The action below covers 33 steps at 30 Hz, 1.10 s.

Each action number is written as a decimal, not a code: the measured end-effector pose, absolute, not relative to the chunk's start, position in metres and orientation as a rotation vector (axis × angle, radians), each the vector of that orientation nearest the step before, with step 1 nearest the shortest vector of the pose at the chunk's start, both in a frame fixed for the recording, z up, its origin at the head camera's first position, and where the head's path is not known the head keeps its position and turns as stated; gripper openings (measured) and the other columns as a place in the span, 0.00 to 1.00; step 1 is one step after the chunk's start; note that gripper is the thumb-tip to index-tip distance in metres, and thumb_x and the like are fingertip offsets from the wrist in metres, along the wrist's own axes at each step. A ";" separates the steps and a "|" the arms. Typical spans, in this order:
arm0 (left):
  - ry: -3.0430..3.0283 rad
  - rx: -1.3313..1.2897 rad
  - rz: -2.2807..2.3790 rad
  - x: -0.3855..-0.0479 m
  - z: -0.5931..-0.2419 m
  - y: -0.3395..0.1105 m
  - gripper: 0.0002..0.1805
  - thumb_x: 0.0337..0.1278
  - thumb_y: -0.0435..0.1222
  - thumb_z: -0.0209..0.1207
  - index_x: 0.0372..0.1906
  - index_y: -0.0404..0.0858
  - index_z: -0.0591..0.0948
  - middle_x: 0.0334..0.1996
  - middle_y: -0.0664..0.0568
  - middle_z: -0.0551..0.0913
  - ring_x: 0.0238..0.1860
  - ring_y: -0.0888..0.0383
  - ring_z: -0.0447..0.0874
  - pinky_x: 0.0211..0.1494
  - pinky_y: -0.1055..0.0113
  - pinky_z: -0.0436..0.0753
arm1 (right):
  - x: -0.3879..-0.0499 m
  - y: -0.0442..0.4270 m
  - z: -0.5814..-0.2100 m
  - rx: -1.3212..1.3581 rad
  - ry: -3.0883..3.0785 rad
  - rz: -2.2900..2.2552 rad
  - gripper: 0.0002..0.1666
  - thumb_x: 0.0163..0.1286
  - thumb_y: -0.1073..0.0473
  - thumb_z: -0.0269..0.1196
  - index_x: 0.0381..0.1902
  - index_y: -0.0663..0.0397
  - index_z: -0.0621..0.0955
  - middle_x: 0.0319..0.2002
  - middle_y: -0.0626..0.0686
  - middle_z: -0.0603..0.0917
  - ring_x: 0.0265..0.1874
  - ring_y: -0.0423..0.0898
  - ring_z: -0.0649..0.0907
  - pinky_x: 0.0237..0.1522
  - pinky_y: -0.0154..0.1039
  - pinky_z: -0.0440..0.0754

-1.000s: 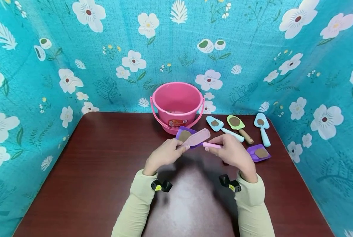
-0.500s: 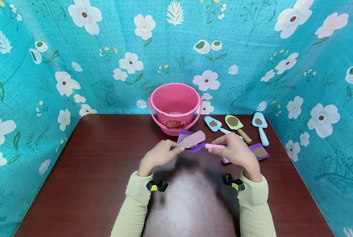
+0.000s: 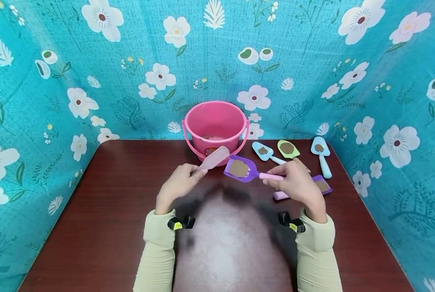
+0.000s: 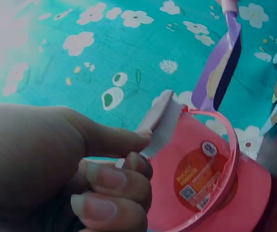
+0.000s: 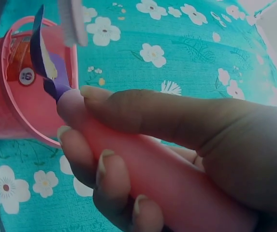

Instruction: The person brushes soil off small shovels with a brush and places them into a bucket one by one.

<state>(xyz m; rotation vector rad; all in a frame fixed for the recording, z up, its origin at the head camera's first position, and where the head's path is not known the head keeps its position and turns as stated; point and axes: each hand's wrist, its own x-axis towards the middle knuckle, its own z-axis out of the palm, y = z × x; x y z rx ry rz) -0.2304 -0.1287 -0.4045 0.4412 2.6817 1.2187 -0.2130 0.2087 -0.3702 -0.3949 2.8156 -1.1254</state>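
Note:
My left hand [image 3: 177, 184] pinches a pale pink brush [image 3: 214, 157] between thumb and fingers, its head pointing up toward the bucket. In the left wrist view the brush [image 4: 163, 123] shows short pale bristles. My right hand [image 3: 294, 180] grips the pink handle [image 5: 143, 166] of a purple toy shovel [image 3: 254, 170]. A brown patch [image 3: 239, 168] covers much of the shovel's blade. Both tools are held above the table, the brush head close to the blade's left edge; whether they touch I cannot tell. Behind them stands a pink bucket [image 3: 214, 121] with its handle hanging down in front.
To the right lie two light-blue trowels, one [image 3: 263, 151] near the bucket and one [image 3: 321, 150] farther right. Between them is a green trowel [image 3: 287, 148]. A second purple shovel [image 3: 323, 185] lies partly behind my right hand. Floral cloth [image 3: 130, 81] surrounds the dark red table [image 3: 104, 202].
The brush was over the purple blade and has moved left, off it, with my left hand. My right hand has shifted slightly right, still holding the shovel, whose brown patch now shows fully.

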 end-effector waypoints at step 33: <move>2.664 0.616 1.142 -0.219 -0.411 -0.069 0.20 0.72 0.44 0.58 0.22 0.41 0.74 0.14 0.57 0.64 0.18 0.63 0.60 0.23 0.70 0.62 | -0.212 0.181 -0.373 -0.452 2.852 -1.090 0.16 0.65 0.50 0.72 0.44 0.55 0.91 0.13 0.44 0.74 0.15 0.42 0.73 0.22 0.39 0.72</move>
